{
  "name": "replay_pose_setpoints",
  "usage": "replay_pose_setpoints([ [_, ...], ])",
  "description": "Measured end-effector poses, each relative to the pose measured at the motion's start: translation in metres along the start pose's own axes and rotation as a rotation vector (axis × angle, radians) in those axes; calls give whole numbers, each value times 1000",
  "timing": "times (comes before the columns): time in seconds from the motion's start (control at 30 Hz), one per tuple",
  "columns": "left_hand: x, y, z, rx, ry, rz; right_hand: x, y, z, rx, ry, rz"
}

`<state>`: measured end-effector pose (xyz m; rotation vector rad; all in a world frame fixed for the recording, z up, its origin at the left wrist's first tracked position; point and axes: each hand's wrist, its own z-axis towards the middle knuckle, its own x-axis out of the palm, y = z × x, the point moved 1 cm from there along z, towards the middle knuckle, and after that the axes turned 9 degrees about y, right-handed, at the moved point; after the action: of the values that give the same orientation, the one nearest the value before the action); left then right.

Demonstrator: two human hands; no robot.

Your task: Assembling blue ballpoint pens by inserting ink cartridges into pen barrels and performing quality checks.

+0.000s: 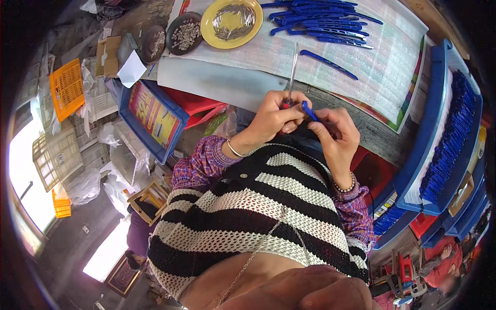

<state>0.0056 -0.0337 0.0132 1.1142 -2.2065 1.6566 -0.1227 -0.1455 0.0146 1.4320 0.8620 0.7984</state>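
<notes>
My left hand (276,114) is closed round a screwdriver-like tool (293,72), whose long thin metal shaft points away from me; a bit of red shows at its base. Close beside it, my right hand (338,132) pinches a slim blue plastic piece (309,110), and the left fingertips meet that piece at its near end. Most of the blue piece is hidden by the fingers. On the table just beyond lies a single blue plastic strip (329,65). Farther back is a pile of similar blue strips (323,21), some showing silver metal.
A yellow plate (207,32) with thin metal pins and two dark bowls (178,50) (146,49) of small parts stand at the back left. Blue crates (431,155) full of blue pieces line the right side. At left are a blue tray (168,147) and an orange basket (67,89).
</notes>
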Motion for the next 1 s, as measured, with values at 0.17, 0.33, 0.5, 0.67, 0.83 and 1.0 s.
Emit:
replay_pose_setpoints([
  [0.17, -8, -5, 1, -231, 186, -272, -2, 11, 5, -163, -5, -206],
  [0.33, -9, -4, 0, -242, 160, -266, -5, 5, 2, -95, 63, -152],
  [0.5, -2, -9, -1, -159, 100, -80, -7, 1, 1, 12, 57, -22],
  [0.67, -4, -5, 1, -71, 94, -37, -2, 1, 2, 15, 58, 31],
  [0.83, -7, -4, 0, -122, 128, -176, -2, 5, 5, -25, 8, 9],
  [1.0, -16, -1, 4, -258, 290, -340, -8, 8, 7, -149, 127, -98],
])
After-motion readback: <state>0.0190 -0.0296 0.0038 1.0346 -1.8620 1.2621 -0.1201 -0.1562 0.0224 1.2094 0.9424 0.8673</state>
